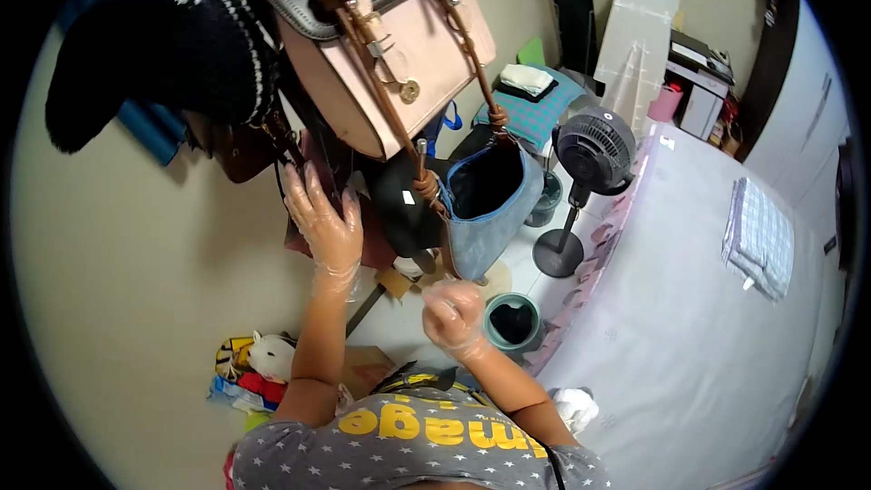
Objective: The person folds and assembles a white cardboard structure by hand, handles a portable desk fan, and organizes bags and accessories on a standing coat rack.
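Observation:
My left hand point(328, 229), in a clear plastic glove, is open with its fingers stretched up against the dark hanging bags on the wall side. Above it hangs a brown bag point(243, 156), partly hidden by a black knit hat point(172, 59) with white stripes. A pale pink bag point(386, 68) with a dark flap and brown straps hangs above and right of that hand. Lower down is a blue-grey open-topped bag point(490, 231). Just below it, my right hand point(454, 313), also gloved, is closed in a fist; whatever it may hold is hidden.
On the floor ahead are a round green-grey bucket point(536, 319) with dark contents and a black standing fan point(594, 150). A bed point(671, 308) with folded cloth point(758, 236) fills the right side. Soft toys point(272, 356) lie at lower left. An ironing board point(640, 27) leans behind.

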Tool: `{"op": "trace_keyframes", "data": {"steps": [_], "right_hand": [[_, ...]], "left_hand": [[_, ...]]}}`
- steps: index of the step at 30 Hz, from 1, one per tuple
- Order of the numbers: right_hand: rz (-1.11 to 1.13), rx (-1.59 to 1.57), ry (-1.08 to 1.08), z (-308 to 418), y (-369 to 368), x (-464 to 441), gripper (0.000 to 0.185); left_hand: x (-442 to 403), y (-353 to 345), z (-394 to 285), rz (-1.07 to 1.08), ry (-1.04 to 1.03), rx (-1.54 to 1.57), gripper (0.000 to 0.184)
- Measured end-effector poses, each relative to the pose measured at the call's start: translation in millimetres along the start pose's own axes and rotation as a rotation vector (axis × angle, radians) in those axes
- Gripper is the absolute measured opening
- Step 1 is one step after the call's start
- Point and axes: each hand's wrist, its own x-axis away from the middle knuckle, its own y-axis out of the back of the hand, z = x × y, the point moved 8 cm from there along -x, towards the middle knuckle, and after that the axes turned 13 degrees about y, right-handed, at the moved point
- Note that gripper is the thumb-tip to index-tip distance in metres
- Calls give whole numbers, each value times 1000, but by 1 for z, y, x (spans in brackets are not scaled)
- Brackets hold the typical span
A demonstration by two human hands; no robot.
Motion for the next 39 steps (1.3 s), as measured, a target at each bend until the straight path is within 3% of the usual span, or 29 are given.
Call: {"op": "trace_keyframes", "data": {"steps": [8, 13, 16, 18, 21, 22, 25, 28, 32, 36, 39], "right_hand": [[27, 166, 122, -23, 31, -71, 44], [14, 162, 253, -47, 36, -193, 35], [9, 259, 338, -50, 16, -272, 31], [37, 236, 287, -59, -5, -313, 37], [263, 267, -156, -92, -37, -356, 62], [195, 434, -109, -94, -40, -368, 56], [295, 514, -179, -107, -54, -382, 51], [255, 386, -224, -120, -62, -378, 47], [27, 72, -428, -135, -62, -385, 35], [-148, 226, -266, -158, -44, -430, 35], [-128, 73, -348, -158, -40, -457, 33]], "left_hand": [[-38, 17, -1, -102, 12, 90, 69], [-51, 42, -25, -195, -110, 163, 61], [-60, 53, -40, -148, -108, 163, 63], [-72, 61, -42, -185, -120, 210, 65], [-94, 75, -36, -290, -116, 242, 64], [-101, 74, -33, -294, -116, 256, 64], [-118, 70, -24, -289, -73, 141, 62], [-125, 67, -19, -208, -77, 108, 62], [-131, 62, -12, -219, -97, 145, 63], [-138, 54, -6, -218, -77, 131, 62], [-142, 48, -5, -219, -80, 116, 62]]}}
